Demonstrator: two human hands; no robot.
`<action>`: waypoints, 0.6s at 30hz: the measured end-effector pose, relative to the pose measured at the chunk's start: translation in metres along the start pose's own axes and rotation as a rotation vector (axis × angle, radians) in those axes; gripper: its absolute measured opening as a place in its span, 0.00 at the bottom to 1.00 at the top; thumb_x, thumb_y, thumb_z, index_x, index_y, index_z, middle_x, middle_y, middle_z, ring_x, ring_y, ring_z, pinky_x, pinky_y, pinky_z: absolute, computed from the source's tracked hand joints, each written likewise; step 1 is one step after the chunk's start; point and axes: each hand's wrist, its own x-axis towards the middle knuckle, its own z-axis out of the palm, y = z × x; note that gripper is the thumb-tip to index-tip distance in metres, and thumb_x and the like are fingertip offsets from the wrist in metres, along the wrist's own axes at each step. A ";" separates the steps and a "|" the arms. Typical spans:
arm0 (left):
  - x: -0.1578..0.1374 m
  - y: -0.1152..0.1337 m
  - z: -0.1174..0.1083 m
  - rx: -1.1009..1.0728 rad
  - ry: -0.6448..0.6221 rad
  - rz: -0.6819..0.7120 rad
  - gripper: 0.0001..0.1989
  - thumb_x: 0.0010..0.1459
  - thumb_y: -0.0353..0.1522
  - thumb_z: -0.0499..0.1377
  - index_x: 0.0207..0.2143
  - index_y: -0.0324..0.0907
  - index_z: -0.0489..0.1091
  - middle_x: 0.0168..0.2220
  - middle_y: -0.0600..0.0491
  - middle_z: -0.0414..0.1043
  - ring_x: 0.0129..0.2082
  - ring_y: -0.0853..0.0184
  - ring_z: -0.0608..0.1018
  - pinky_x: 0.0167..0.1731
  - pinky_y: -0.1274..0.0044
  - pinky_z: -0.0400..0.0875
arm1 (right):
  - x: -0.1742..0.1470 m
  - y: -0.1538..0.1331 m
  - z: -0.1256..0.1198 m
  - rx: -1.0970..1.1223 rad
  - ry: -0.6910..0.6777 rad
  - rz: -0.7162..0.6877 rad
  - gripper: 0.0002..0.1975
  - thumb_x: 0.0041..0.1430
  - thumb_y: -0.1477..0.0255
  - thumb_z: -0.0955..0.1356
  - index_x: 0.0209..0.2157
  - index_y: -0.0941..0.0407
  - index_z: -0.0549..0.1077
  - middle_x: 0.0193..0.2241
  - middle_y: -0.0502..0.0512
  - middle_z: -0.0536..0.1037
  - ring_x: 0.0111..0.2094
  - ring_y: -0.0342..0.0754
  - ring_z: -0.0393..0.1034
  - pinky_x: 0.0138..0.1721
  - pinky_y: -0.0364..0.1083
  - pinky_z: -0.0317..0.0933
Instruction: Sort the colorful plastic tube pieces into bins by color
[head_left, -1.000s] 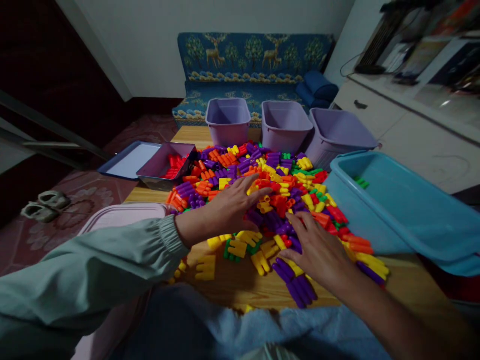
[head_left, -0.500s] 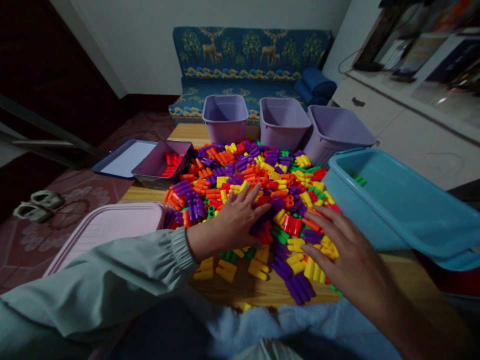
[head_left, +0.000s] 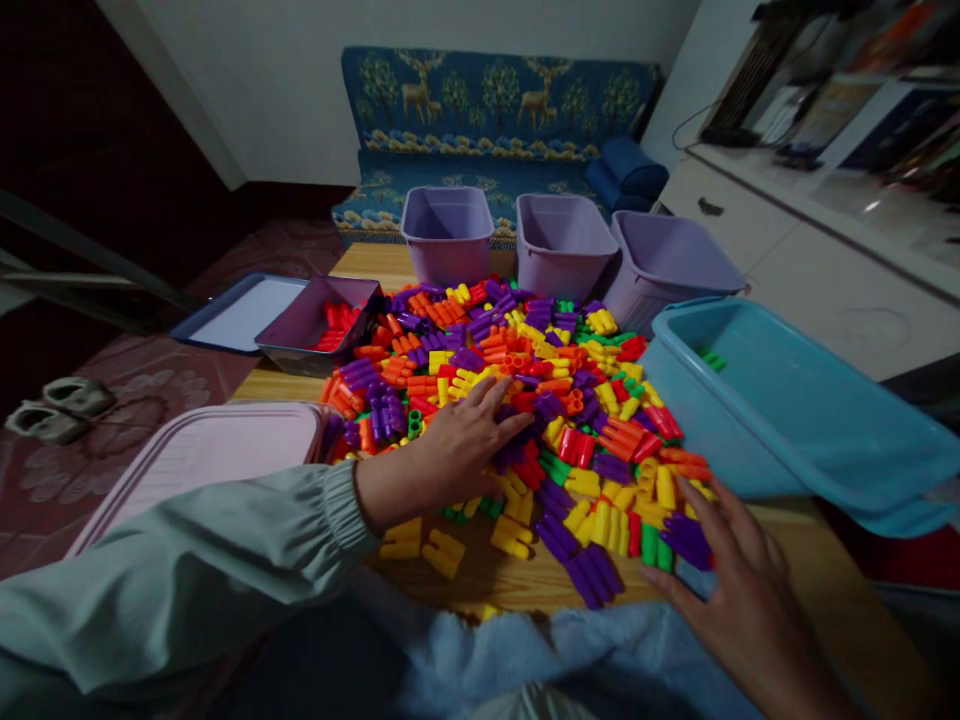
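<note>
A wide heap of plastic building blocks (head_left: 517, 350) in purple, orange, yellow, red and green covers the middle of the wooden table. My left hand (head_left: 457, 445) rests on the heap with its fingers stretched out and slightly apart, nothing visibly held. At the heap's right front edge, my right hand (head_left: 739, 580) is open, thumb apart from the fingers. Between its thumb and fingers, beside the hand, lie a purple block (head_left: 686, 540) and a green block (head_left: 657, 549). Several yellow blocks (head_left: 512, 537) lie flat on the wood in front of my left hand.
Three purple bins (head_left: 450, 262) stand behind the heap. A turquoise tub (head_left: 757, 440) with a few green blocks is at right. At left are a dark box (head_left: 300, 355) of red blocks, its lid (head_left: 240, 312) and a pink lid (head_left: 225, 435). A patterned sofa (head_left: 495, 110) stands beyond.
My right hand has moved right and toward me, uncovering orange, green and purple blocks. My left hand has shifted slightly left and down in the view but stays on the heap.
</note>
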 end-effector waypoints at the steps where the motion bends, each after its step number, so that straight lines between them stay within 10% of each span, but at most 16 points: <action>1: 0.000 -0.001 -0.001 0.006 0.004 0.003 0.46 0.48 0.43 0.67 0.67 0.49 0.51 0.70 0.39 0.39 0.68 0.44 0.50 0.57 0.58 0.64 | 0.004 -0.005 0.000 0.036 0.002 -0.002 0.39 0.56 0.58 0.68 0.66 0.52 0.53 0.65 0.66 0.53 0.61 0.69 0.58 0.54 0.64 0.61; 11: 0.000 -0.003 -0.002 0.014 0.121 0.009 0.37 0.50 0.39 0.65 0.63 0.44 0.61 0.56 0.39 0.57 0.56 0.48 0.64 0.52 0.60 0.68 | 0.039 -0.049 0.005 0.258 -0.022 0.037 0.35 0.57 0.64 0.69 0.65 0.47 0.56 0.58 0.62 0.58 0.58 0.62 0.63 0.54 0.58 0.65; 18: 0.001 -0.007 0.000 -0.086 0.146 0.032 0.41 0.48 0.33 0.65 0.65 0.48 0.57 0.61 0.41 0.52 0.57 0.48 0.63 0.54 0.59 0.66 | 0.068 -0.082 0.007 0.362 -0.053 0.024 0.35 0.56 0.68 0.70 0.64 0.47 0.57 0.61 0.60 0.56 0.62 0.60 0.58 0.60 0.59 0.59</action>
